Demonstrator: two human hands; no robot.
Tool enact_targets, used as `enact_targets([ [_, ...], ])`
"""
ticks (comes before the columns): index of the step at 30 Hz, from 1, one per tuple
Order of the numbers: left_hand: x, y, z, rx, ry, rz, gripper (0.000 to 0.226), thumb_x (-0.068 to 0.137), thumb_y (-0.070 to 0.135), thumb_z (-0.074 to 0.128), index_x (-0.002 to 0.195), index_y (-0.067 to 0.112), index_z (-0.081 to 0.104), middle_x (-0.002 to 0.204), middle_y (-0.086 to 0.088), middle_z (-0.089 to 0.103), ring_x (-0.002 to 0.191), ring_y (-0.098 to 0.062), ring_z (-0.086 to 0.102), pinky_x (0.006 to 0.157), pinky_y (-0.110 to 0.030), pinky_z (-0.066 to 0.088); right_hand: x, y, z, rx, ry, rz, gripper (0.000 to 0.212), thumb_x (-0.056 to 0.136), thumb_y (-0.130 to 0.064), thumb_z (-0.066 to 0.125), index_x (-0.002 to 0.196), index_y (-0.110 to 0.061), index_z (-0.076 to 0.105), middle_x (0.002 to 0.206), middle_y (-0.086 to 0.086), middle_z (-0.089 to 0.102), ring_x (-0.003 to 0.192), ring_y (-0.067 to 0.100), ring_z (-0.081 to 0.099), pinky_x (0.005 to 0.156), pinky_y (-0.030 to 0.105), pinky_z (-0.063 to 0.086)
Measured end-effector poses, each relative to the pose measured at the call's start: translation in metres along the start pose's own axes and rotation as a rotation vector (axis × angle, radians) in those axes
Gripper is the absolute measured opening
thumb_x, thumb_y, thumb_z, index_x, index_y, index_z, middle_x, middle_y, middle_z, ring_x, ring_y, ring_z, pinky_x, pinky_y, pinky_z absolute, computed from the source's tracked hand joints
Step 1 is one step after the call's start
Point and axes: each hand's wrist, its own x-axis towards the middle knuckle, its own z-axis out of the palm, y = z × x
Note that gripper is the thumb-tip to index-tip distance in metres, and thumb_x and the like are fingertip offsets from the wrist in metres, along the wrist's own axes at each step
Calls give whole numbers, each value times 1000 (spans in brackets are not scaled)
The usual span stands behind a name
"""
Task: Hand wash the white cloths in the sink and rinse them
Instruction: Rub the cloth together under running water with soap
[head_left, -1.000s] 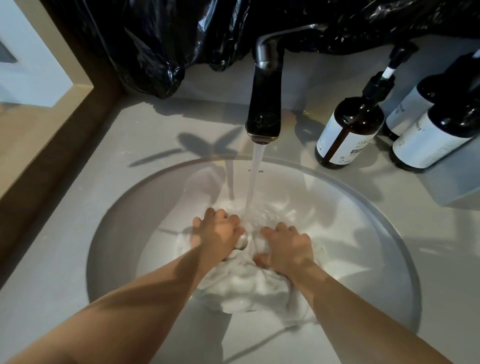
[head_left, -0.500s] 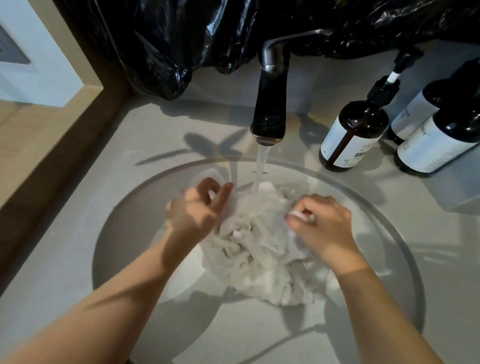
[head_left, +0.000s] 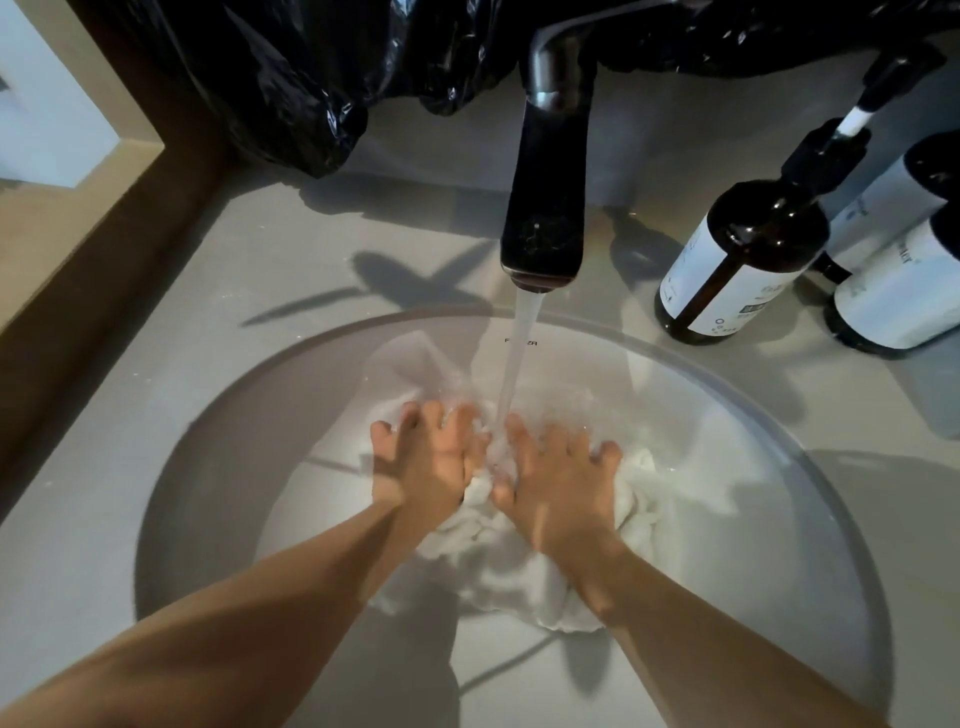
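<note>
A pale countertop fills most of the frame, with the round sink sunk into its centre and crumpled black plastic draped along the top edge. A dark faucet stands at upper centre, and brown pump bottles stand at the right. The white cloths lie bunched in the middle of the basin. The left hand and right hand lie side by side on top of them, fingers splayed, pressing the wet fabric down rather than gripping it. The water stream falls between the hands. This looks like the scrub-and-rinse step; next, the hands probably need to gather, turn and squeeze the bundle under the flow.
</note>
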Motion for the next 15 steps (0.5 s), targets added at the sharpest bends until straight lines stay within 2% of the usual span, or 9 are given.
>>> enact_targets([
  [2,7,5,-1,-30,-14,-72,40,95,45,24,120,30,51,113,4,54,110,-21,47,93,-38,34,7,0,6,23,102,12,52,90,-48,23,136,-30,39,117,6,55,106,27,51,92,47,30],
  [3,12,6,0,-47,-13,-107,34,97,42,28,115,28,54,110,5,57,108,-19,49,91,-34,34,9,-1,8,43,213,13,45,89,-44,29,122,-26,54,101,5,61,92,25,57,86,44,33],
  [4,16,5,2,-57,10,-116,33,97,42,29,107,26,56,105,4,61,104,-19,53,87,-31,34,10,-1,8,76,303,24,40,89,-41,31,108,-22,61,88,4,62,81,24,60,82,42,34],
  [5,18,3,2,-74,26,-113,34,97,43,28,100,24,57,100,2,63,100,-21,56,82,-31,35,11,-1,6,118,303,49,39,92,-40,29,102,-21,61,85,2,63,77,24,61,82,41,33],
  [7,21,-3,4,-167,22,-109,38,98,46,28,94,21,57,94,-3,66,95,-26,60,79,-31,38,14,1,0,224,166,83,35,98,-40,23,107,-23,53,99,-1,64,91,23,62,87,41,29],
  [8,20,-7,1,-223,-1,-122,39,98,46,29,95,20,57,93,-5,67,94,-29,60,78,-32,40,16,4,-3,267,163,63,34,99,-40,22,107,-23,51,103,-1,65,96,24,62,89,40,29],
  [11,17,-17,-15,-412,-158,-143,40,95,50,35,84,21,60,82,-5,64,87,-31,63,73,-33,45,16,17,-16,510,19,-6,36,99,-46,28,102,-24,57,108,2,68,102,30,60,91,38,36],
  [13,17,-25,-31,-495,-272,-83,33,86,53,40,64,32,54,70,-1,58,82,-31,63,71,-38,50,15,25,-32,713,-183,-5,35,95,-52,38,90,-24,57,98,1,65,94,28,60,82,35,42],
  [15,13,-31,-45,-475,-412,-77,29,81,49,46,63,30,58,76,-3,63,84,-28,62,79,-40,50,11,32,-46,780,-294,-6,36,90,-56,46,86,-22,58,90,0,62,86,21,59,77,34,45],
])
